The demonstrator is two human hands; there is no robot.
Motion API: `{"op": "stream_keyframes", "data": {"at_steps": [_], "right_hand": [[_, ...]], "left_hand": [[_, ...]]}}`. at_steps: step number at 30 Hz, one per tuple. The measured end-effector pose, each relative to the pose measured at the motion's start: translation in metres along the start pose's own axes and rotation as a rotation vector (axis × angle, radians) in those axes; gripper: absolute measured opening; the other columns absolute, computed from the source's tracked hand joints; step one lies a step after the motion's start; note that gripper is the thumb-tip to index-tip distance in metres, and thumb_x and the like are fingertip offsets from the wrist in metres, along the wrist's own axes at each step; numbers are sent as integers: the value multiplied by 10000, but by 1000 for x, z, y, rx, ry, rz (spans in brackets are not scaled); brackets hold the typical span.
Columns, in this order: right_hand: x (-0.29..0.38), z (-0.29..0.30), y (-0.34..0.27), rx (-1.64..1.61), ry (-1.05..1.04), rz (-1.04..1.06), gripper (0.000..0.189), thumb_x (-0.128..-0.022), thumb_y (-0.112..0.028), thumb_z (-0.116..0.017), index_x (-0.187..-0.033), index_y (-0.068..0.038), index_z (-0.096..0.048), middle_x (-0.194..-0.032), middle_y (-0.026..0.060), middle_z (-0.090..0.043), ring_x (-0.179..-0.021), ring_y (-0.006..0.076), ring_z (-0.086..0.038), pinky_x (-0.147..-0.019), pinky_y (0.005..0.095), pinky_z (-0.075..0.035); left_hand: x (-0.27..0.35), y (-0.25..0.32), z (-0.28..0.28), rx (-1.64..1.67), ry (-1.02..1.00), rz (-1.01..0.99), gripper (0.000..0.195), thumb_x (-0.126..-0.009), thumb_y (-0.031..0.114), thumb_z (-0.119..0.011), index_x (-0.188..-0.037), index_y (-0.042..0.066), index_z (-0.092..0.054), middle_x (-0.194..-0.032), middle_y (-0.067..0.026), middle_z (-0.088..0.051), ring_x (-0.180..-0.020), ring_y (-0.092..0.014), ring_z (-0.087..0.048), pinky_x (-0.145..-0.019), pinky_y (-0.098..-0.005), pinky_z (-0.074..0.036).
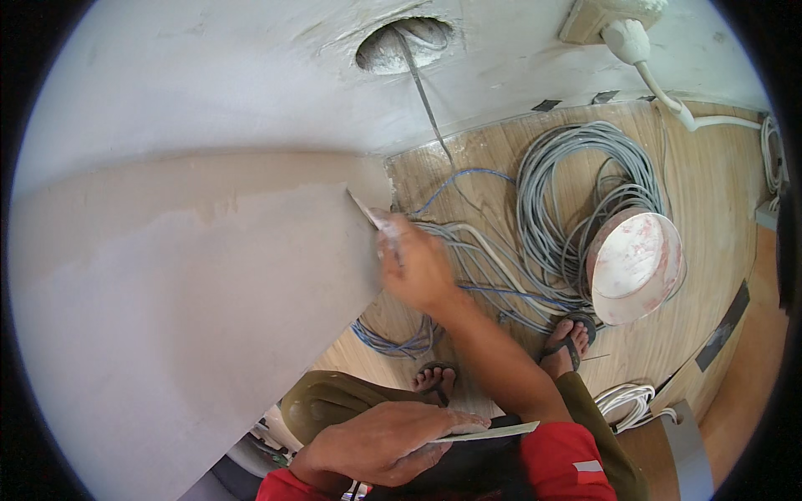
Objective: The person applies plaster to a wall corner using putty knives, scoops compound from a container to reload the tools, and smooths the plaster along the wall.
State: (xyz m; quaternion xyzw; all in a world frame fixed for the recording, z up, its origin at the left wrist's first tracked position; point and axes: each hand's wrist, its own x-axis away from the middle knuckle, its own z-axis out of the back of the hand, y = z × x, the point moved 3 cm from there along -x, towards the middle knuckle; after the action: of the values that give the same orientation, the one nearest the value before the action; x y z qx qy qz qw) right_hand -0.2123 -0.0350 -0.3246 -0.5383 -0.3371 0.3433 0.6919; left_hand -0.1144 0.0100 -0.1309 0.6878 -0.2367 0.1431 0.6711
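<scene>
My right hand (416, 260), slightly blurred, grips a putty knife (366, 210). The blade's tip touches the plastered surface (232, 275) close to its right-hand edge. A smooth grey-white coat covers much of this surface, while a beige band (282, 166) shows along its far side. Close to my body, my left hand (388, 438) holds a thin flat plate (489, 433), seen nearly edge-on. Pale residue marks the fingers. What lies on the plate's faces is hidden at this angle.
Coiled grey cables (532, 188) cover part of the wood-look floor (708, 188). A white tub (636, 266) with pinkish smears leans over the coil. One cable hangs from a wall hole (404, 47). A plug (626, 41) sits in a wall socket. White cable (626, 401) lies near my foot (567, 341).
</scene>
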Motion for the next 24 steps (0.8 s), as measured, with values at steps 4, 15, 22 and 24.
{"op": "stream_keyframes", "data": {"at_steps": [4,15,22,24], "right_hand": [[-25,19,39,40,177,-245,308,-916,-118,-623,-1148,83,-633,-940,330,-690,-923,492,-683,-849,516,-549],[-73,-23,46,215,1,-235,320,-867,-117,-621,-1129,65,-648,-908,340,-693,-880,516,-681,-852,586,-529],[-47,-22,14,197,-81,-100,383,-874,-104,-629,-1227,43,-607,-940,297,-693,-871,471,-690,-800,584,-541],[-33,-13,3,129,-113,-82,372,-885,-96,-623,-1231,42,-610,-966,306,-696,-881,476,-689,-800,577,-539]], "left_hand": [[-5,7,1,-21,91,-99,468,-963,36,-599,-1427,11,-534,-1091,-219,-683,-977,-402,-685,-854,-464,-553],[3,2,-4,54,12,5,493,-984,54,-581,-1472,29,-524,-1422,-135,-632,-1190,-352,-670,-1004,-441,-547],[1,7,-5,55,-3,-12,512,-965,42,-585,-1473,21,-520,-1420,-144,-631,-1203,-355,-663,-1012,-441,-542],[1,6,-6,52,-18,16,517,-960,38,-586,-1472,20,-520,-1420,-143,-631,-1214,-357,-658,-1018,-441,-540]]}}
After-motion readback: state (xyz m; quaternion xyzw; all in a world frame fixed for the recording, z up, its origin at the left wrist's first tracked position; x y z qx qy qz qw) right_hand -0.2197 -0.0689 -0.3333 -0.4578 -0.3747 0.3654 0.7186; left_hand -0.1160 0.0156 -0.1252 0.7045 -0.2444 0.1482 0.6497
